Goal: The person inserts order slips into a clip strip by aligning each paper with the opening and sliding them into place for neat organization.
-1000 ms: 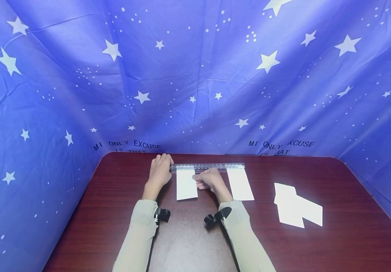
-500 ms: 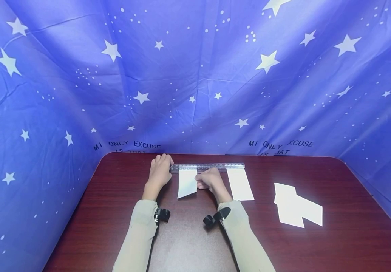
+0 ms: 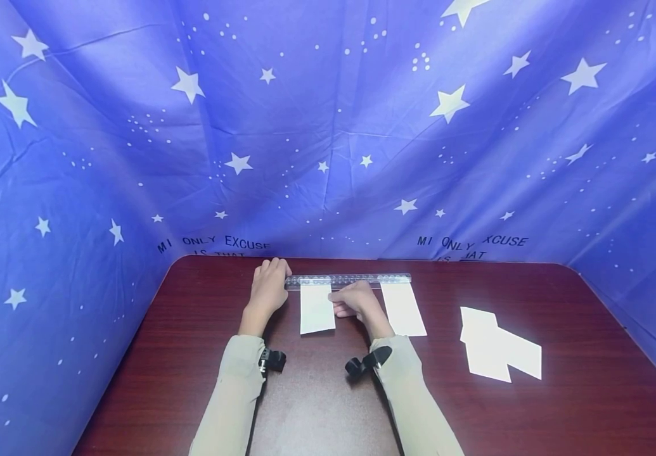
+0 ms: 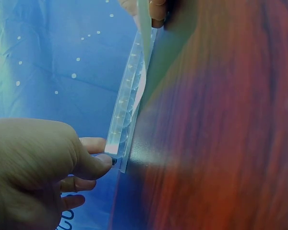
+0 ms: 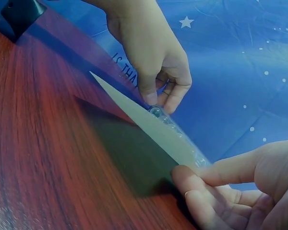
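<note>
A clear plastic strip [image 3: 356,278] with a row of round shapes along it lies across the far part of the table. My left hand [image 3: 269,285] pinches its left end between thumb and fingers, as the left wrist view shows. My right hand [image 3: 356,299] pinches the right edge of a white paper slip [image 3: 316,310]. That slip's top edge meets the strip near the left end, and in the right wrist view its body [image 5: 144,122] stands tilted up off the table, casting a shadow. A second white paper slip [image 3: 404,310] has its top at the strip's right end.
Several overlapping white paper slips [image 3: 490,348] lie on the dark red wooden table [image 3: 202,361] at the right. A blue star-patterned curtain [image 3: 328,126] rises behind the table and along both sides. Black straps [image 3: 273,360] are on both wrists.
The slip in my right hand has shifted slightly right along the strip, and its lower edge has tilted and swung. My left hand and the second slip have stayed put.
</note>
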`<state>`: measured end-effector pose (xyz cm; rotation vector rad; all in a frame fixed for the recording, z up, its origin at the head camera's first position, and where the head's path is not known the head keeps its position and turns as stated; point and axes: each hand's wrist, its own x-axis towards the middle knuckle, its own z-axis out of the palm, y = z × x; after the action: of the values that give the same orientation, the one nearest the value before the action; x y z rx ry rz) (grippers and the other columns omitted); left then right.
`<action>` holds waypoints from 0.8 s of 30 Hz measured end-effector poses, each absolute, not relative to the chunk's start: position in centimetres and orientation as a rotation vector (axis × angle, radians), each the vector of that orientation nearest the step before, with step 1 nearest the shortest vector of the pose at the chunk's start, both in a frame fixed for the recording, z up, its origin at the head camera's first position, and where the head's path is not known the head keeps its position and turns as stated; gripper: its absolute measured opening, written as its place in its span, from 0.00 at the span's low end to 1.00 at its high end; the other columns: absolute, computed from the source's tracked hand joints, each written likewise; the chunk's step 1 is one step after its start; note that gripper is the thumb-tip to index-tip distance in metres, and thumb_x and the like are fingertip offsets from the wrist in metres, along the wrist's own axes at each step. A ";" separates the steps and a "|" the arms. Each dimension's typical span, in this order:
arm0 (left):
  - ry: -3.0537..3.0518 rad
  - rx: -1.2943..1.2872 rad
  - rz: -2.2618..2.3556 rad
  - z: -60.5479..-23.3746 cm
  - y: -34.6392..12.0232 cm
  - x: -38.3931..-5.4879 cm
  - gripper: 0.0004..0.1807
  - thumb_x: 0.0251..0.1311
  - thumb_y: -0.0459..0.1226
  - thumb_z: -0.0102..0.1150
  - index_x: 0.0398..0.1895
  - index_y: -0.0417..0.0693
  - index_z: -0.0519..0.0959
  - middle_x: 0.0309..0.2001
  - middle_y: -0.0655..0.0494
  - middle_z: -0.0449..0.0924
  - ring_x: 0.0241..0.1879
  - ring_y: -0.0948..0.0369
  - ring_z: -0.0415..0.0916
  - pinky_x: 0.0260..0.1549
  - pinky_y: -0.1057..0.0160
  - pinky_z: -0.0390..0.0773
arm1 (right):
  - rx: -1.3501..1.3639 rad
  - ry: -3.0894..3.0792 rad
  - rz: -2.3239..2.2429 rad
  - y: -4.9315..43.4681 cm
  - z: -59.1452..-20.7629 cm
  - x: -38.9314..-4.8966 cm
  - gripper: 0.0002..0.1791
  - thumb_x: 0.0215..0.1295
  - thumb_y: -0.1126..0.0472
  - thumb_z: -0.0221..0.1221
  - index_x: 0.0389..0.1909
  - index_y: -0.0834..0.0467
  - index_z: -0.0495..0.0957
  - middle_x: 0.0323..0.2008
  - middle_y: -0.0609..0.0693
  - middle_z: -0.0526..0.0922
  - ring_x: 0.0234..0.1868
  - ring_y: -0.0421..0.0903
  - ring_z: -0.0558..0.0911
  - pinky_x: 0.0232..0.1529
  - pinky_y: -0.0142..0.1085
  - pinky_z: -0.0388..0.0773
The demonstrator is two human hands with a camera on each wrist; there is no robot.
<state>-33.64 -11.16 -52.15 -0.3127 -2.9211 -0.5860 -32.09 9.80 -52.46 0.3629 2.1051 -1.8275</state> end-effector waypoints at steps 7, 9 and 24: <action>-2.918 -0.317 -0.594 -52.2 -11.2 -33.7 0.20 0.46 0.20 0.64 0.44 0.41 0.76 0.45 0.47 0.77 0.50 0.48 0.68 0.61 0.49 0.66 | 0.413 2.116 -1.847 10.0 -52.4 -32.2 0.11 0.59 0.74 0.65 0.41 0.78 0.80 0.13 0.49 0.79 0.12 0.36 0.79 0.18 0.29 0.80; -2.919 -0.318 -0.596 -52.1 -11.2 -33.7 0.20 0.46 0.20 0.63 0.44 0.41 0.76 0.45 0.47 0.77 0.50 0.48 0.68 0.61 0.49 0.66 | 0.421 2.115 -1.847 10.1 -52.3 -32.2 0.10 0.59 0.75 0.64 0.40 0.78 0.80 0.13 0.49 0.79 0.12 0.37 0.79 0.18 0.29 0.80; -2.911 -0.325 -0.593 -52.1 -11.2 -33.6 0.20 0.46 0.19 0.63 0.43 0.41 0.76 0.44 0.46 0.77 0.49 0.48 0.68 0.59 0.49 0.67 | 0.406 2.104 -1.857 10.6 -52.4 -32.2 0.11 0.59 0.72 0.66 0.39 0.77 0.81 0.14 0.49 0.79 0.13 0.38 0.80 0.20 0.30 0.82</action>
<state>-33.58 -11.22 -52.07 -0.3252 -2.9113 -0.5935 -32.20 10.64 -52.39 0.4056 2.1044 -1.8574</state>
